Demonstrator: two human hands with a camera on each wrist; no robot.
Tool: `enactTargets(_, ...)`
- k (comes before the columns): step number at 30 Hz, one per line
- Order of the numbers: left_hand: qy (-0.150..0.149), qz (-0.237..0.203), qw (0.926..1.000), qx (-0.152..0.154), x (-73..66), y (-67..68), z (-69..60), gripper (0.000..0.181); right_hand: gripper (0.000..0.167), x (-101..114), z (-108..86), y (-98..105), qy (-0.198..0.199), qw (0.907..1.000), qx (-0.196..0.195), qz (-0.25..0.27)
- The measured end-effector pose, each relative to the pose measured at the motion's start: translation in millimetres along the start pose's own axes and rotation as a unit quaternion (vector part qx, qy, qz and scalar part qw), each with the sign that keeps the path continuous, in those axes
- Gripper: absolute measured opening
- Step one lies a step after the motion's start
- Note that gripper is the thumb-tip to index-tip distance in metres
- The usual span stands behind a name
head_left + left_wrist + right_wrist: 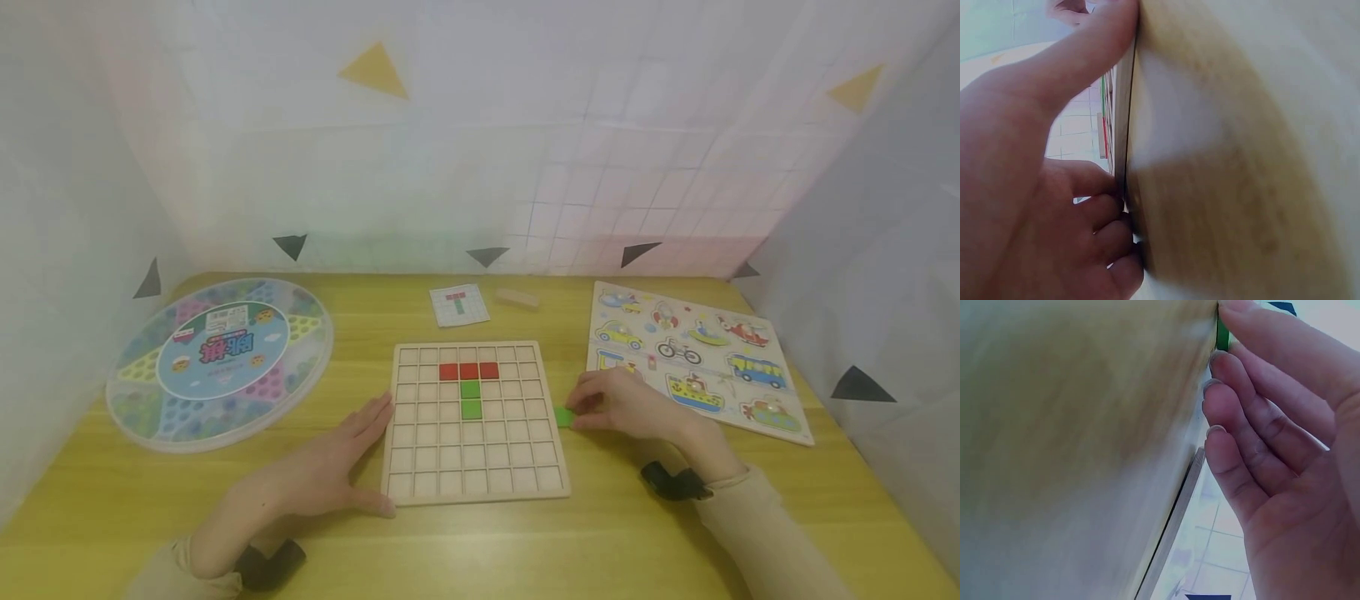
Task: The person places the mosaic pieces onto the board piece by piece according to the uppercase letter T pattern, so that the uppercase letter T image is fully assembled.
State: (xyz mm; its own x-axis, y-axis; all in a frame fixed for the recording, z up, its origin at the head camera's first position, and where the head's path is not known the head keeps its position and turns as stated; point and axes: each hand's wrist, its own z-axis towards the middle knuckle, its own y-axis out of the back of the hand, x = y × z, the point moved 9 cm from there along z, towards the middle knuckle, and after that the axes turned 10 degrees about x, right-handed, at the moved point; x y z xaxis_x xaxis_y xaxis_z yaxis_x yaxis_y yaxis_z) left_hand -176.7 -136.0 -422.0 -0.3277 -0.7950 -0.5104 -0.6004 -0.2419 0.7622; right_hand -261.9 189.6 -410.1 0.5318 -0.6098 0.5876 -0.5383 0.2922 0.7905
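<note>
A square wooden grid board [427, 458] lies flat on the table. Three red tiles [468, 372] form a row in its upper part, and two green tiles [471, 408] run down from the middle one. Along the board's left side rests my left hand [322, 475], fingers extended at the edge and thumb near the lower left corner. To the right of the board, my right hand [626, 406] pinches a green tile [563, 417] between thumb and fingers, close to the table. The right wrist view shows only a narrow side of that tile [1222, 336].
A card [459, 306] with a red and green T pattern lies behind the board, beside a small wooden piece [517, 298]. On the left is a round Chinese checkers set [161, 383]. A vehicle picture puzzle [648, 379] lies at the right, partly behind my right hand.
</note>
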Motion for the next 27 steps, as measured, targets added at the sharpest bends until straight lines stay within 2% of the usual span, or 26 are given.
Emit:
enactTargets(6,-0.002,-0.002,1.0000,0.000,-0.7,0.3,-0.4,0.122,0.014,1,-4.3,9,-0.011,0.9995,-0.029,-0.001)
enactTargets(10,0.001,-0.004,1.0000,0.001,-0.4,-0.4,-0.2,0.122,0.014,3,-7.2,15,0.001,0.9988,-0.050,-0.001)
enactTargets(20,0.007,-0.008,0.9999,-0.001,0.5,1.1,0.4,0.122,0.015,12,-8.6,23,0.013,0.9978,-0.064,-0.007)
enactTargets(27,0.007,-0.008,0.9999,-0.002,0.8,0.3,0.6,0.123,0.015,25,-3.4,21,0.026,0.9974,-0.068,-0.005)
